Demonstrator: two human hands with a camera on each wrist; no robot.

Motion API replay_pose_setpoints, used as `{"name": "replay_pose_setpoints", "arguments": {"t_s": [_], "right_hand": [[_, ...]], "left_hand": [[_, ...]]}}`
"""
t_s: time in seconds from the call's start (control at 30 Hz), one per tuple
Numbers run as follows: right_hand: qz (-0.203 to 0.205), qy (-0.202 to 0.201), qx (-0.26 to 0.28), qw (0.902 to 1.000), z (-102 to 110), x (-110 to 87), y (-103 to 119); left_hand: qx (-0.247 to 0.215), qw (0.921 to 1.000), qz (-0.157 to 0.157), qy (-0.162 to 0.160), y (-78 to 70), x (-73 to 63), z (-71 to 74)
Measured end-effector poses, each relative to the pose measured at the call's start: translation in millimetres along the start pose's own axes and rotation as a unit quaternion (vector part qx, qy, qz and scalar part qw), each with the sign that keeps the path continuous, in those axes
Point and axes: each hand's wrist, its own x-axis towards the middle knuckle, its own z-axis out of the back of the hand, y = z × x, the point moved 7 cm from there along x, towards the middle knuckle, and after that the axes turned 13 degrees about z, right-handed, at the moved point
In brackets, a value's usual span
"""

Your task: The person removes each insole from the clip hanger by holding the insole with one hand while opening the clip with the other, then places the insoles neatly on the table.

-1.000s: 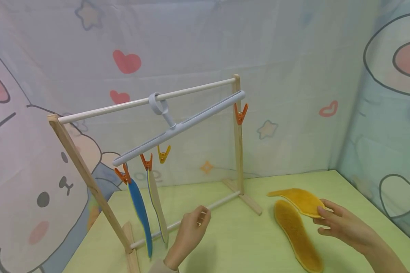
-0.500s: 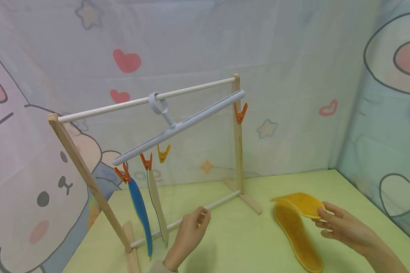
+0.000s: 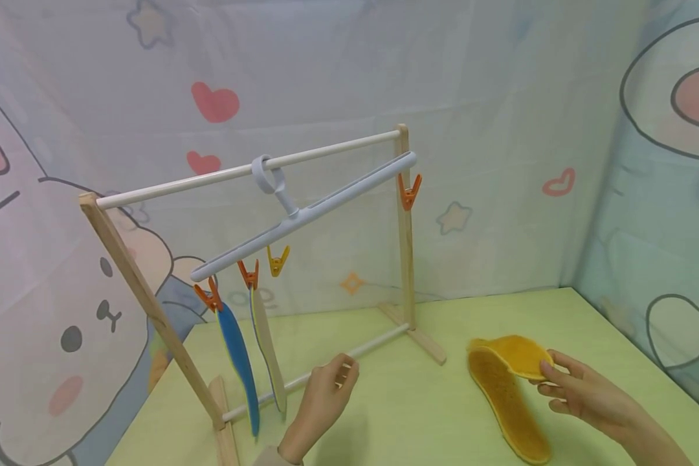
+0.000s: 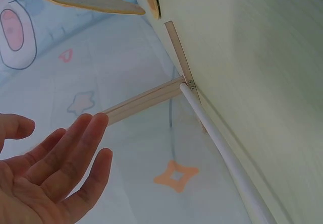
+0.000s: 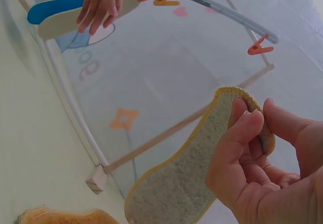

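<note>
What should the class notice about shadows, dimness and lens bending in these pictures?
Head view: bright, with a soft shadow on the table near the left hand; left wrist view: dimmer, a faint shadow along the white rod; right wrist view: also dim, and the hanger looks bowed, though straight in the head view.

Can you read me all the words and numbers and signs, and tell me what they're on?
No text can be read for sure.
Backdrop: round, letter-like marks by the cream insole, too faded to read.
Held yellow insole, lying yellow insole and blue insole: none that I can see.
Hanger: none that I can see.
The hearts and stars are just pictures.
</note>
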Motion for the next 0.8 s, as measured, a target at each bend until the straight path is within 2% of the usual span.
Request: {"name": "replay_pose_setpoints", "arguments": {"t_s": [0.3,0.57,0.67,0.8], "right_hand": [[-0.009,-0.014,-0.005,0.9998,3.8,-2.7,-6.8],[-0.017,-0.013,0.024,0.9995,2.1,-0.5,-9.9],[-0.02,-0.022,0.012,0.9995,3.8,-0.1,-11.3],[-0.018,-0.015,0.007,0.9997,3.9,3.7,-12.3]], "left_hand": [[0.001,1.0,0.003,-0.002,0.1,-0.5,-0.2],[0.003,1.0,0.004,0.007,0.5,0.1,-1.5],[0.004,1.0,0.005,0.005,0.7,-0.3,-1.5],[0.002,1.0,0.004,0.003,0.8,-1.0,-1.7]]}}
